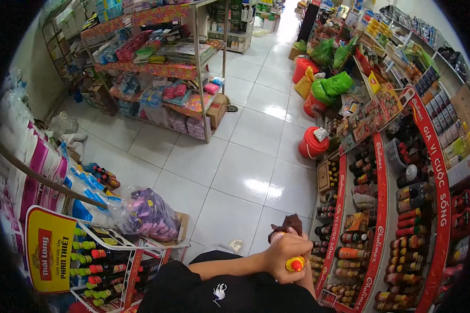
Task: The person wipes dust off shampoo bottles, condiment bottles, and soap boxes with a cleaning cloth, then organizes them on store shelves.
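Note:
My left hand (pixel 287 254) is closed around a bottle, whose yellow cap with a red tip (pixel 295 264) pokes out of the fist toward me. Most of the bottle's body is hidden by the fingers. Just beyond, my right hand (pixel 304 244) is largely covered by the left one. A dark brown cloth (pixel 286 224) is bunched at its fingers, on the far side of the bottle. Both hands are together in front of my black shirt (pixel 193 287), close to the sauce shelves (pixel 341 208).
Red-trimmed shelves of sauce bottles rise on the right. Red buckets (pixel 312 143) stand along the aisle's right side. A metal rack (pixel 199 68) of packaged goods is ahead left. At lower left are a wire bottle stand (pixel 128 276) and a plastic-wrapped purple bundle (pixel 150 214).

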The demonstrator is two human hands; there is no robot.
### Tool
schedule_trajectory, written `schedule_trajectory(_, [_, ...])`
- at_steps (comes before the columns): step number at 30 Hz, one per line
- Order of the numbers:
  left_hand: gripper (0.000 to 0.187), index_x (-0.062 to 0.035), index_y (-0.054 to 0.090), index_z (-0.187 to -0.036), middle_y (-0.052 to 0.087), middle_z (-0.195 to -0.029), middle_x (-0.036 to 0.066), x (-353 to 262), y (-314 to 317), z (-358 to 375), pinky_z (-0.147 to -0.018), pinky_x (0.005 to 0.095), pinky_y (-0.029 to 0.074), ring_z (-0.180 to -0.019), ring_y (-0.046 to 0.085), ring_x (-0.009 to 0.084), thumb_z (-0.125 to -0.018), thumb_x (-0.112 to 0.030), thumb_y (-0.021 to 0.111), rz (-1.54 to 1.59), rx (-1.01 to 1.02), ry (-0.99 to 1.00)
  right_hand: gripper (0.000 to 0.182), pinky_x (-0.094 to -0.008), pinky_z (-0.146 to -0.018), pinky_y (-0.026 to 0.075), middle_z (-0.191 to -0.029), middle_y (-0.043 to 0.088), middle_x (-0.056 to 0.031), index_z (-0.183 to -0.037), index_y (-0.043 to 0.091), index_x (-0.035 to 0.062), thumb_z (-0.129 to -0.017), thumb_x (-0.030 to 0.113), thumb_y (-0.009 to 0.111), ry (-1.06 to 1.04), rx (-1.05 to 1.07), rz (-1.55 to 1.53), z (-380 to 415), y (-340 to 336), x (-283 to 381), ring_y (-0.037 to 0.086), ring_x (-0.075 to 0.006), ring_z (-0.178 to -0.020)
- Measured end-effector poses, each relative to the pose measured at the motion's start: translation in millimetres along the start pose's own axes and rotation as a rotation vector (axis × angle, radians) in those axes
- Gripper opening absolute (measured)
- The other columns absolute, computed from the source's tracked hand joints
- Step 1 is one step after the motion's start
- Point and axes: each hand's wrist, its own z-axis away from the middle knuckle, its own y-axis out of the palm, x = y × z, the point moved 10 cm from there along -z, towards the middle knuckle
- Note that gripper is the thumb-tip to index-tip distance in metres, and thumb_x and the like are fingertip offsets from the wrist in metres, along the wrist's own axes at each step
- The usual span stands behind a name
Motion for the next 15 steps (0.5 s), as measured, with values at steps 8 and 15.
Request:
schedule_trajectory(8, [0.017,-0.0051,0.043,-0.059,0.044,-0.058,0.009,-7,34,10,-0.050,0.0335,0.039,-0.054,0.048,0.0272,-0.049,-0.006,0.057,-0.084,0.136,0.135,0.022,-0.0227,-0.058,0.044,-0.074,0.058,-0.0046,-0.088,0.057,-0.0022,-0.083,0.019,0.052,0.040,0.134,-0.022,20,23,9,0.054,-0.0102,-0.068])
schedule_trajectory(15, [0.021,-0.0038,0.041,-0.061,0.044,-0.056,0.010,5,43,11,-0.047,0.0351,0.038,-0.052,0.049,0.0288,-0.049,-0.008,0.057,-0.013,0.110,0.111,0.022,-0.0222,-0.057,0.043,-0.073,0.058,-0.0036,-0.088,0.057,-0.0018,-0.083,0.019,0.052,0.103,0.054,0.043,35,-16,-7,0.054,-0.0097,-0.068])
